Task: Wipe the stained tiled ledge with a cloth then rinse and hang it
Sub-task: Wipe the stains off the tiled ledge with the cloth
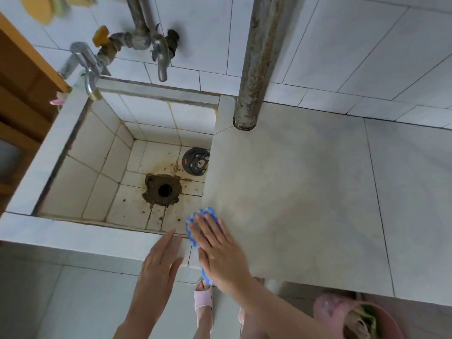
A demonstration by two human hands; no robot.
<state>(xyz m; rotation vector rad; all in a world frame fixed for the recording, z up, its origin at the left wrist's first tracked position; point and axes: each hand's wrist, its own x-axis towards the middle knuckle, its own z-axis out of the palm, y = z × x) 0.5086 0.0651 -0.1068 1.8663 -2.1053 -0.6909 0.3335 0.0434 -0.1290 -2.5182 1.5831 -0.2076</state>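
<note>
With my right hand (217, 248) spread flat on the blue-and-white checked cloth (201, 214) at the near-left corner of the pale stained tiled ledge (305, 192), and my left hand (159, 263) open and empty beside it, I judge firm, overlapping strokes best.

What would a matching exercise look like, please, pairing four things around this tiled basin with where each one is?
Things
1. blue cloth
2. drain hole
3. round drain cover
4. rusty pipe

Places
a. standing at the back corner of the ledge
b. pressed flat under the right hand at the front corner of the ledge
c. middle of the basin floor, ringed with brown grime
d. on the basin floor, against the ledge-side wall

Pairs: 1-b, 2-c, 3-d, 4-a
</note>
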